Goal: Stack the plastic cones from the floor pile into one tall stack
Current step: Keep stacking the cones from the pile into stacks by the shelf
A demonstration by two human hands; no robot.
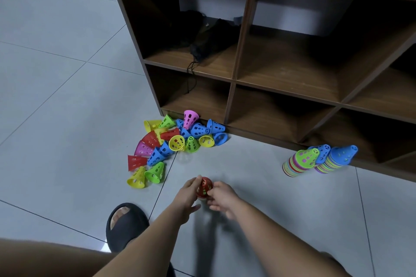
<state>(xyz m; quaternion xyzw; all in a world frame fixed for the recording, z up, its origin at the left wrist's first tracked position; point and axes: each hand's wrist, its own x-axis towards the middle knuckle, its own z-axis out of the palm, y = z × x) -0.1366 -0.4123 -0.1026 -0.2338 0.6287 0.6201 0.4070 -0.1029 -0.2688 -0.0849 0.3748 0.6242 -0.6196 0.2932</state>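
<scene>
A loose pile of perforated plastic cones [173, 141] in yellow, green, red, blue and pink lies on the grey tiled floor against the shelf's foot. Between my hands I hold a red cone [204, 186] with a green one showing through its holes. My left hand [188, 195] grips its left side and my right hand [221, 198] grips its right side, just above the floor. To the right, three leaning stacks stand by the shelf: one topped green [304, 159], two topped blue [343, 155].
A brown wooden cubby shelf [234, 78] fills the upper right; a black bag [209, 38] with a dangling cord sits in one cubby. My foot in a black slipper [126, 225] rests on the floor at lower left.
</scene>
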